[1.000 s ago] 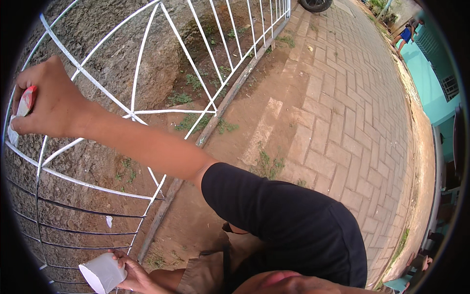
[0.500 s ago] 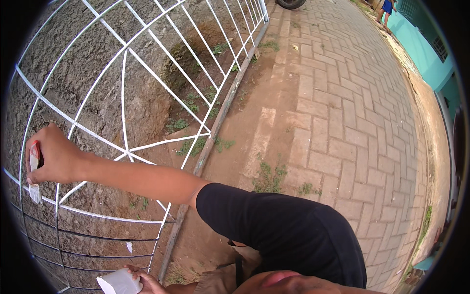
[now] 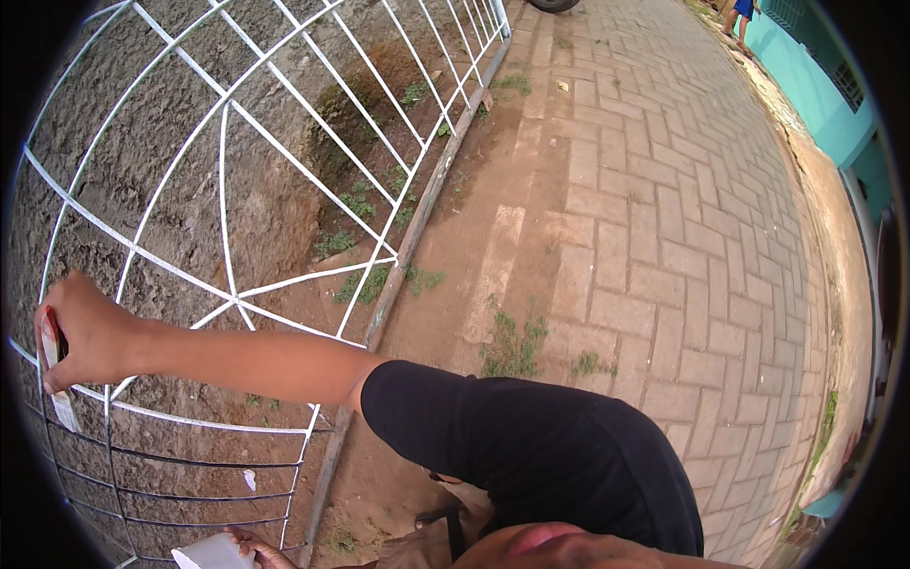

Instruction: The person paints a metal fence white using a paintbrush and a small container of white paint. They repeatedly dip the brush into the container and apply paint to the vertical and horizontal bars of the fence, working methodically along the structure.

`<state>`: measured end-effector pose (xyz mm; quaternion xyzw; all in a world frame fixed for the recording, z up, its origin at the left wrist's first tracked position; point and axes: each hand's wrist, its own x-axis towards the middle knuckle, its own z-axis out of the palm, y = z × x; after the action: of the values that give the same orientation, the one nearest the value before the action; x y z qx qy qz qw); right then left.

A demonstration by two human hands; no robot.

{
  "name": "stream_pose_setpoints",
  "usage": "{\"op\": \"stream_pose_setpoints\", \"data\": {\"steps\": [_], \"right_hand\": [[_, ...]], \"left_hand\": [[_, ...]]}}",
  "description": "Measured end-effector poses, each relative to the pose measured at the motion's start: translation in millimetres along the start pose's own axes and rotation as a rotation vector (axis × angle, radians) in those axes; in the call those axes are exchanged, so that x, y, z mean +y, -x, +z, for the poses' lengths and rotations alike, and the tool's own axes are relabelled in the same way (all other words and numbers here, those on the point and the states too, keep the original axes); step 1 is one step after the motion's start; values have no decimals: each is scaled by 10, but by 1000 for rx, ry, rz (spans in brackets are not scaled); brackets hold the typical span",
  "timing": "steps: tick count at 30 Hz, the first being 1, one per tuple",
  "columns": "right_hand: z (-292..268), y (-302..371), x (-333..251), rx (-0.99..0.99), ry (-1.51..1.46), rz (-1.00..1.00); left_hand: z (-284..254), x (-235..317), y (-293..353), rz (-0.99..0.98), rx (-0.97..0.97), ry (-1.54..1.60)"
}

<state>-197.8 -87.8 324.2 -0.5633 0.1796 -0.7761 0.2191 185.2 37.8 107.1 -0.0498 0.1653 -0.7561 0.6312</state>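
Note:
My right arm, in a black sleeve, reaches across to the far left. Its hand (image 3: 93, 330) is closed round a paintbrush (image 3: 64, 412) with a red-marked handle, whose pale bristles point down against a bar at the fence's outer side. The metal fence (image 3: 234, 300) has white bars in its upper part, while several lower bars (image 3: 209, 464) are black. At the bottom edge, my left hand (image 3: 258, 547) grips a whitish plastic container (image 3: 214, 553), partly cut off by the frame. What is inside the container cannot be seen.
Behind the fence rises a rough earthen wall (image 3: 171, 104) with small weeds at its foot. A low kerb (image 3: 417, 223) runs along the fence's base. Brick paving (image 3: 664, 256) stretches right. At the upper right, a person (image 3: 742, 21) stands near a turquoise building (image 3: 806, 76).
My right hand and the brush have moved down and slightly left along the fence. My left hand and the container have shifted a little lower and left. The view has turned slightly.

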Motion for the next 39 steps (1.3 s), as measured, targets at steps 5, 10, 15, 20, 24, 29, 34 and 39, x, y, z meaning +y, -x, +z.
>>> {"op": "stream_pose_setpoints", "data": {"steps": [5,10,15,20,24,29,34,39], "right_hand": [[156,77,58,-90,107,-53],[233,124,-182,-132,-31,-46],[233,126,-358,-53,-152,-77],[-99,31,-436,-84,-3,-203],[-67,-44,-475,-75,-41,-171],[-12,-13,-340,-93,109,-308],[-98,-13,-347,-200,187,-216],[-333,42,-598,-402,38,157]], "left_hand": [[93,156,168,-81,-70,107],[399,-767,63,215,-134,-557],[824,-885,-251,397,-268,-750],[406,-1427,-780,497,-281,-590],[227,-1673,-826,494,-178,-535],[-95,-1670,-860,446,-180,-453],[-216,-1834,-866,638,-295,-473],[-321,-2049,-972,659,-362,-505]]}}
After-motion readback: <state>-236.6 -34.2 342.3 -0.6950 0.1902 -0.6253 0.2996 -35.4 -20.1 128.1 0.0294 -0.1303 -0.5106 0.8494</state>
